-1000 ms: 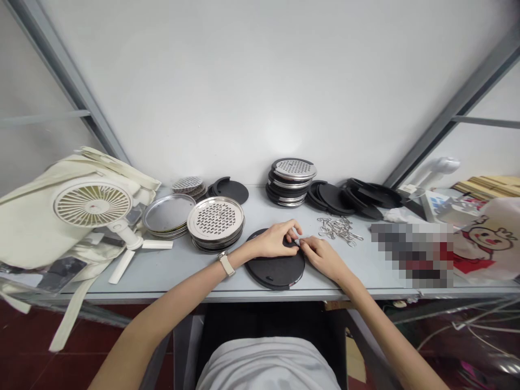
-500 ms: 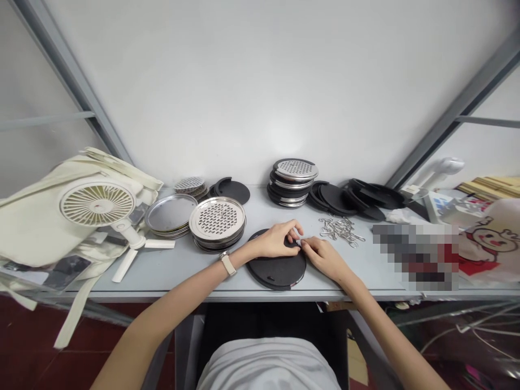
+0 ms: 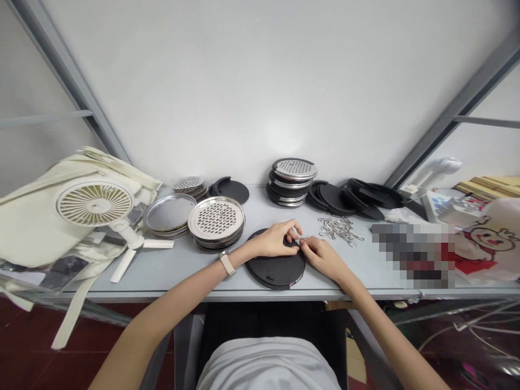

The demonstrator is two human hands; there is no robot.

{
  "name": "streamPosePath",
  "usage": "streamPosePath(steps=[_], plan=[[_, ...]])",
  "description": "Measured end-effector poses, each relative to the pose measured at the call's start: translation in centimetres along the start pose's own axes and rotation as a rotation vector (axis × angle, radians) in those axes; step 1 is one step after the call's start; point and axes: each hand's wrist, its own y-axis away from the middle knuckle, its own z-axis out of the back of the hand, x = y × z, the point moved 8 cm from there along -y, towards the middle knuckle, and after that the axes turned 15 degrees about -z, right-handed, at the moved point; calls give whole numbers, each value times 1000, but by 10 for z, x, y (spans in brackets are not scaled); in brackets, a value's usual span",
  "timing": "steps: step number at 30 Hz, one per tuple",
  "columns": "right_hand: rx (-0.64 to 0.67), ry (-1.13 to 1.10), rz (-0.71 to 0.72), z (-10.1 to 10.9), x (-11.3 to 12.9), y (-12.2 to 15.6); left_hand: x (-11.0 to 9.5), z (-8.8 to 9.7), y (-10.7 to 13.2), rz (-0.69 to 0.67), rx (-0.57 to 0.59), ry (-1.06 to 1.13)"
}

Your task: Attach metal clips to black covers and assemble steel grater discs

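Left hand (image 3: 278, 240) curls over a flat round black disc (image 3: 276, 270), grip unclear; right hand (image 3: 322, 257) pinches a small silvery metal piece (image 3: 298, 242) near the disc's edge

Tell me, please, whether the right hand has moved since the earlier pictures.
No, not visibly: judged against the pile of small metal pieces, the right hand keeps its place near the black disc's edge.

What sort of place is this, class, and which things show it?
Probably a small workshop: grater-like metal discs, a heap of looped metal pieces and piled black discs lie grouped along a workbench.
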Motion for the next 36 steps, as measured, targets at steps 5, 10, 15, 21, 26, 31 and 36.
streamPosePath(steps=[5, 10, 15, 21, 26, 31, 36], plan=[[33, -19, 16, 0, 3, 1, -1, 0, 0, -27, -9, -3], [54, -65, -4, -1, 2, 1, 3, 0, 1, 14, -12, 3], [74, -120, -27, -3, -1, -1, 5, 0, 0, 28, -7, -3], [70, -192, -39, -2, -2, -1, 3, 0, 0, 38, -2, -2], [48, -206, -50, -1, -3, -1, 5, 0, 1, 57, 5, 4], [69, -181, -24, -2, -1, -1, 6, 0, 1, 43, -7, 8], [92, -165, 8, -1, 3, 1, 4, 0, 1, 32, -13, 5]])
